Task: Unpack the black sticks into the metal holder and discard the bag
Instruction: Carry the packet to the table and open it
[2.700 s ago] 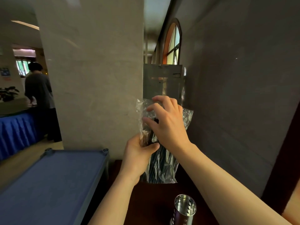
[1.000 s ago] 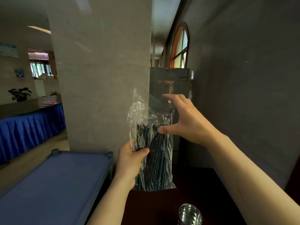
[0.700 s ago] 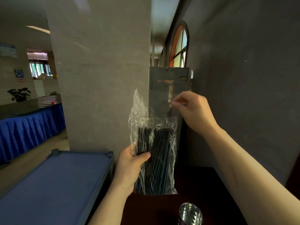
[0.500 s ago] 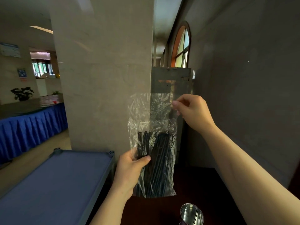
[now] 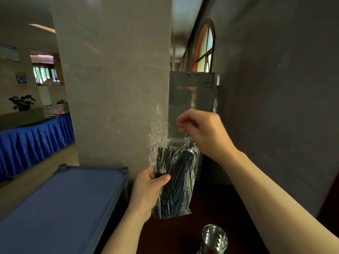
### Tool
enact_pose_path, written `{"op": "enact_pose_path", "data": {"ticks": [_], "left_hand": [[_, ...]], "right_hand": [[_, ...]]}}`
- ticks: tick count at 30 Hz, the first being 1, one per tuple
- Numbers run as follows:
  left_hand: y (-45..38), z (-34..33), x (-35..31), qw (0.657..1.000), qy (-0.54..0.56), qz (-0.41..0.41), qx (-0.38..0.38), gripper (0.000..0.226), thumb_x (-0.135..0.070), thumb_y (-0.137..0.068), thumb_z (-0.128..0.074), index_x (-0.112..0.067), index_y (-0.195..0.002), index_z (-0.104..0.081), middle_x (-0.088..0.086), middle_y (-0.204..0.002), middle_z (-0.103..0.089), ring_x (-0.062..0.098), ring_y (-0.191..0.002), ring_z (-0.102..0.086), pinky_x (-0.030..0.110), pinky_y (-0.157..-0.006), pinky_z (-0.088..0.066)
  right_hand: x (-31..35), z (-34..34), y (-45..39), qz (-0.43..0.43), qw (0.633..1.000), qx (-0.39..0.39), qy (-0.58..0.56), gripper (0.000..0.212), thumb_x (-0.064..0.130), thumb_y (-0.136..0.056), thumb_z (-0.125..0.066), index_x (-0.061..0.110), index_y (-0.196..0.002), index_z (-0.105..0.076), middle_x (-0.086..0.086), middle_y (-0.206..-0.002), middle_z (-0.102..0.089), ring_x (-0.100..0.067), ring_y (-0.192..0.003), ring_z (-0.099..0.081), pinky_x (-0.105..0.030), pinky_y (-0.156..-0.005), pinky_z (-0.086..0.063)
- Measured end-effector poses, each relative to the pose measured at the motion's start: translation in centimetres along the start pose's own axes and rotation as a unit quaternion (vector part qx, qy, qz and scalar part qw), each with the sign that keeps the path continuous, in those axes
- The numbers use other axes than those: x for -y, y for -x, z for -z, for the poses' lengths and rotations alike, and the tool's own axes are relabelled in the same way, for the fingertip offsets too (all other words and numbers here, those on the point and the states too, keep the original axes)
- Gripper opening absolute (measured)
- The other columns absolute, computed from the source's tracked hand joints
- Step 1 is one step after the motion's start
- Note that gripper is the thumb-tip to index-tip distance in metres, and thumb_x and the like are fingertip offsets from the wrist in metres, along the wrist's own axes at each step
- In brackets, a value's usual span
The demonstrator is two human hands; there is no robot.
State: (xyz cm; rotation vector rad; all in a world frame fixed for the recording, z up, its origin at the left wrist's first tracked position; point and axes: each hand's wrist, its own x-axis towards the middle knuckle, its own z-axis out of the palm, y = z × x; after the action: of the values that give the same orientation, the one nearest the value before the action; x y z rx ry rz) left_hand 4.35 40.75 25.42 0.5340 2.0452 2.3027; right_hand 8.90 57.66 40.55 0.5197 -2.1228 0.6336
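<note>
sticks (image 5: 176,178) blurred inside bag (image 5: 165,143); holder (image 5: 214,240) cut off below

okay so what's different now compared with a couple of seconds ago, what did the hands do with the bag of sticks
The right hand left the middle of the clear bag, rose to its top edge and now pinches the plastic there, pulling the mouth upward. The left hand kept its grip low on the bag. The black sticks remain inside, and the metal holder is still empty on the dark table.

No text can be read; the blue wall posters (image 5: 9,55) at far left are too blurred
</note>
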Motion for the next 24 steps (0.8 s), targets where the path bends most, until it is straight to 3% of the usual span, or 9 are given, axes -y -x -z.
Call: {"op": "enact_pose_path", "data": {"ticks": [6, 10, 14, 16, 20, 24], "left_hand": [[1.0, -0.5, 0.9, 1.0, -0.021, -0.008, 0.012, 0.026, -0.011, -0.09, -0.075, -0.034, -0.1, -0.078, -0.008, -0.1, -0.081, 0.007, -0.099, -0.075, 0.027, -0.085, -0.056], [1.7, -0.6, 1.4, 1.0, -0.012, -0.008, 0.015, 0.034, -0.008, -0.09, -0.074, -0.042, -0.097, -0.078, -0.012, -0.102, -0.081, 0.001, -0.099, -0.074, 0.011, -0.074, -0.055], [2.0, -0.6, 1.9, 1.0, 0.01, 0.011, 0.019, 0.034, -0.006, -0.092, -0.072, -0.038, -0.097, -0.079, -0.008, -0.102, -0.081, 0.004, -0.098, -0.075, 0.009, -0.073, -0.055], [2.2, -0.7, 2.0, 1.0, 0.017, 0.018, 0.02, 0.033, -0.004, -0.092, -0.071, -0.036, -0.096, -0.08, -0.006, -0.101, -0.081, 0.006, -0.096, -0.076, 0.01, -0.071, -0.055], [2.5, -0.9, 1.9, 0.999, 0.03, 0.024, 0.035, 0.032, -0.002, -0.094, -0.068, -0.032, -0.095, -0.081, -0.002, -0.1, -0.082, 0.01, -0.095, -0.077, 0.011, -0.071, -0.056], [3.0, -1.0, 1.9, 0.996, 0.051, 0.046, 0.055, 0.03, -0.004, -0.096, -0.066, -0.03, -0.099, -0.081, -0.001, -0.105, -0.081, 0.007, -0.1, -0.075, 0.008, -0.072, -0.054]], "right_hand": [[-1.7, -0.2, -0.1, -0.094, 0.977, 0.172, 0.085, 0.015, 0.006, -0.095, -0.063, 0.012, -0.103, -0.074, 0.001, -0.089, -0.075, -0.006, -0.075, -0.068, -0.028, -0.075, -0.058], [-2.7, -0.8, 0.7, -0.128, 0.958, 0.241, 0.085, 0.008, 0.013, -0.093, -0.07, 0.015, -0.099, -0.074, 0.007, -0.084, -0.072, 0.002, -0.054, -0.064, -0.012, -0.053, -0.049], [-2.9, -1.5, 1.3, -0.149, 0.947, 0.278, 0.063, 0.006, 0.018, -0.09, -0.074, 0.015, -0.095, -0.076, 0.007, -0.076, -0.074, 0.001, -0.06, -0.067, -0.014, -0.058, -0.054], [-2.9, -1.8, 1.6, -0.165, 0.935, 0.311, 0.051, 0.018, 0.03, -0.085, -0.08, 0.017, -0.095, -0.075, 0.005, -0.077, -0.075, -0.003, -0.066, -0.07, -0.021, -0.067, -0.059], [-2.8, -2.6, 1.9, -0.178, 0.916, 0.352, 0.078, 0.048, 0.048, -0.075, -0.084, 0.02, -0.112, -0.072, 0.006, -0.101, -0.072, -0.009, -0.09, -0.067, -0.028, -0.081, -0.057], [-2.7, -3.4, 2.6, -0.18, 0.897, 0.389, 0.104, 0.059, 0.054, -0.071, -0.085, 0.02, -0.116, -0.065, 0.01, -0.095, -0.061, -0.01, -0.084, -0.058, -0.021, -0.063, -0.043]]}}
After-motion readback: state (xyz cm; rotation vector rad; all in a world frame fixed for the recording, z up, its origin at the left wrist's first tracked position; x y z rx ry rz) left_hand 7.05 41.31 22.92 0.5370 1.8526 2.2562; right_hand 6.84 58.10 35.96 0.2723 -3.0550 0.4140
